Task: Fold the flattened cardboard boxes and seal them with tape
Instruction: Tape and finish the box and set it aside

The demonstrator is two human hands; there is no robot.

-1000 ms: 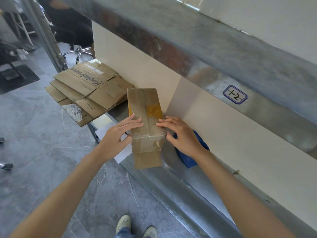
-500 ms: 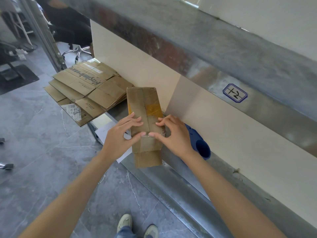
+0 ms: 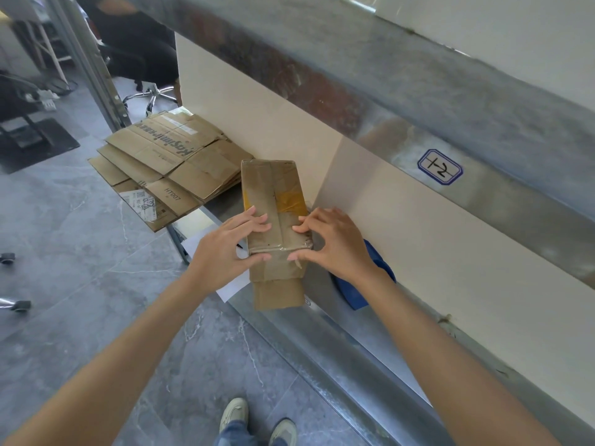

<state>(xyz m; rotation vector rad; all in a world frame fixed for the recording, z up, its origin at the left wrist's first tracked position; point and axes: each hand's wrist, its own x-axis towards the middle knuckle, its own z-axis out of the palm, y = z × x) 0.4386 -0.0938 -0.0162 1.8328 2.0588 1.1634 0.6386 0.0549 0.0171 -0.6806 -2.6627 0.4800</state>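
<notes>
A small folded cardboard box (image 3: 273, 188) lies on the metal shelf (image 3: 338, 342), its near end over the shelf's front edge. Clear tape runs along its top seam and down over the near edge. My left hand (image 3: 222, 249) presses the box's left side, fingers flat on top and thumb on the near face. My right hand (image 3: 338, 249) mirrors it on the right, fingertips on top and thumb on the near face. A stack of flattened cardboard boxes (image 3: 170, 162) lies to the left, overhanging the shelf.
A blue tape dispenser (image 3: 376, 272) sits on the shelf, partly hidden behind my right wrist. White paper (image 3: 231, 288) lies under the box. A white panel (image 3: 418, 239) backs the shelf. An office chair base (image 3: 151, 94) stands far left. My shoes (image 3: 235, 413) are on the grey floor.
My right hand has moved left from beside the box onto it. Both thumbs have come down onto the near face over the taped edge. The box has stayed put.
</notes>
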